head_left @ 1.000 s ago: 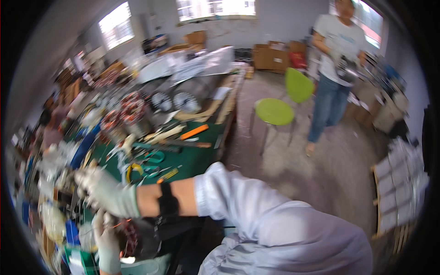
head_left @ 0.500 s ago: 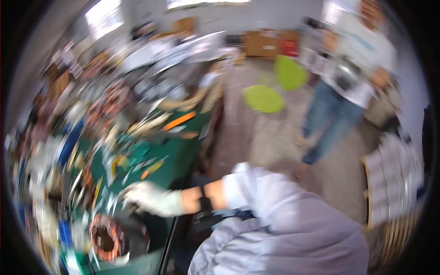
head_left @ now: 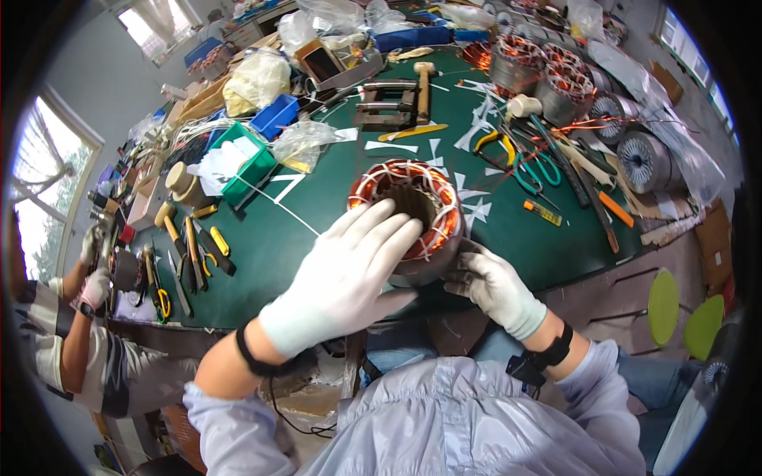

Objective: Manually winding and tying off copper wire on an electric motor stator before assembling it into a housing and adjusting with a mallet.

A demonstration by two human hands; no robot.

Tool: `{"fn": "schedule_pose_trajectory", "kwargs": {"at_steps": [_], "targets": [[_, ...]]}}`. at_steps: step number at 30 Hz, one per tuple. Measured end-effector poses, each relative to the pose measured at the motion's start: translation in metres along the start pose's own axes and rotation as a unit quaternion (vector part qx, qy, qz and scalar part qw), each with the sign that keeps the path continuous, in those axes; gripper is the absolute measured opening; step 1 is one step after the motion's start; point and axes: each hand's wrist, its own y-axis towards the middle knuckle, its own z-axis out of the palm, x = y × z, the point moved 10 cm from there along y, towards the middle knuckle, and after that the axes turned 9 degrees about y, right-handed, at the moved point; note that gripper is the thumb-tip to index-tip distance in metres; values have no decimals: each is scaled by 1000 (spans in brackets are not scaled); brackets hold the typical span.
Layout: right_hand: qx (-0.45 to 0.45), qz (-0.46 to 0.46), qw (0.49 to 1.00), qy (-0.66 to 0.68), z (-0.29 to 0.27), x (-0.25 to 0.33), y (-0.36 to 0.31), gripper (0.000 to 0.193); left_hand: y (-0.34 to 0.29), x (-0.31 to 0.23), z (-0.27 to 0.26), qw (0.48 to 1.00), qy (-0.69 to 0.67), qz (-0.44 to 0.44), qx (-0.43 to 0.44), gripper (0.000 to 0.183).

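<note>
A motor stator [head_left: 448, 198], a grey steel ring with copper coils laced in white cord, stands on the green bench near its front edge. My left hand [head_left: 341, 266], in a white glove, lies flat over the stator's near left rim, fingers stretched out. Bent fingers of my right hand [head_left: 496, 289], also gloved and smudged at the tips, press on its lower right side. A thin white cord [head_left: 290, 213] runs from the left toward my left hand, where its end is hidden. White paper slips [head_left: 476, 208] lie just right of the stator.
Scissors [head_left: 536, 170], pliers [head_left: 496, 147] and an orange cutter [head_left: 543, 212] lie to the right. More wound stators [head_left: 567, 95] stand behind them. A mallet [head_left: 425, 87], a green bin [head_left: 250, 170] and hand tools surround the bench [head_left: 270, 278]. At left a co-worker's gloved hands [head_left: 95, 278] work.
My view has swung from the room's right side, where a person stood, to the bench before me. Both my hands now show at the stator; earlier only one gloved hand was visible.
</note>
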Motion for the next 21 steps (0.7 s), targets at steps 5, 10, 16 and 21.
{"fn": "schedule_pose_trajectory", "kwargs": {"at_steps": [5,10,16,21], "targets": [[-34,-29,999,-19,1,8,-3,45,25,26,45,993,-11,31,116,39],[-53,-81,974,-206,31,43,-5,46,-1,36,24,995,-64,-53,-52,39],[-3,-188,857,-479,57,94,39,41,-17,55,17,971,-22,-203,-127,36],[-16,-305,857,-416,59,79,32,41,-7,60,21,964,-3,-254,-76,40]]}}
